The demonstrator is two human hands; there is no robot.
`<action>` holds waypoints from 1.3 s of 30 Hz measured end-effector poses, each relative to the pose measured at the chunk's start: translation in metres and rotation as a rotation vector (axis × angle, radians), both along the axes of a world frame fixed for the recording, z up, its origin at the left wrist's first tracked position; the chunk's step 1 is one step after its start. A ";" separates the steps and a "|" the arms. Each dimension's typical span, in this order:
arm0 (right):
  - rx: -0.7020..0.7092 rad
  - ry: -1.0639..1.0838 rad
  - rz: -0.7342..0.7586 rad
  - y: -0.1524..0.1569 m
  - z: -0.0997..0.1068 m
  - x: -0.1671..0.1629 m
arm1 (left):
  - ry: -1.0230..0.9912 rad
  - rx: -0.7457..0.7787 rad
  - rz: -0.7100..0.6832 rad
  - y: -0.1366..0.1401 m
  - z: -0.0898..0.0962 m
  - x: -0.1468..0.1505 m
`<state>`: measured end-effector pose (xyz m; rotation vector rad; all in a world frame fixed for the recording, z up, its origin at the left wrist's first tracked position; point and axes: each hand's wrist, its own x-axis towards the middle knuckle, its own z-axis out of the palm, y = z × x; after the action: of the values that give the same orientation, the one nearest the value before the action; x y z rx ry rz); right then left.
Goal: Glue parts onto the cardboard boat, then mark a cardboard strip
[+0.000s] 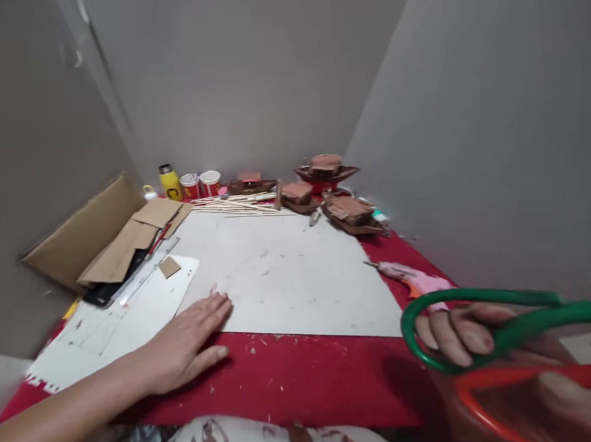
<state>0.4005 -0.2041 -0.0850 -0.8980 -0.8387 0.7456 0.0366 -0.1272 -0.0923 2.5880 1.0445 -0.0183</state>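
My left hand [195, 340] lies flat, palm down, across the front edge of a white sheet [299, 281] and the red tablecloth [305, 374], with nothing in it. Close to the camera at the lower right, my right hand [463, 337] has its fingers through the loops of scissors [532, 323]. One handle is green and the other orange-red; the blades run out of view to the right. Behind that hand a pink glue gun [416, 278] rests on the red cloth, its nozzle toward the sheet.
Cardboard pieces [121, 248], a clear ruler [146, 273] and paper with pencil lines [95, 333] lie at left. Thin wooden sticks [244, 204], paper cups [210, 183], a yellow bottle [170, 182] and several brown model boats [349, 211] line the back. Grey walls stand around.
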 end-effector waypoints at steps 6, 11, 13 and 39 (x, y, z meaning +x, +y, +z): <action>0.077 0.033 0.128 0.003 0.001 -0.019 | 0.089 0.107 -0.148 0.054 -0.024 0.044; 0.094 0.003 0.161 0.008 -0.021 -0.018 | 0.049 0.081 -0.275 0.083 -0.025 0.106; 0.098 0.005 0.181 0.010 -0.025 -0.016 | 0.045 0.086 -0.286 0.098 -0.026 0.133; 0.110 0.094 0.135 0.012 -0.027 -0.018 | 0.009 0.174 -0.349 0.126 -0.029 0.222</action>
<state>0.3820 -0.1926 -0.1123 -0.7084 -0.8542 0.8441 0.2582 -0.0014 -0.1217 2.8989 0.6086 -0.0261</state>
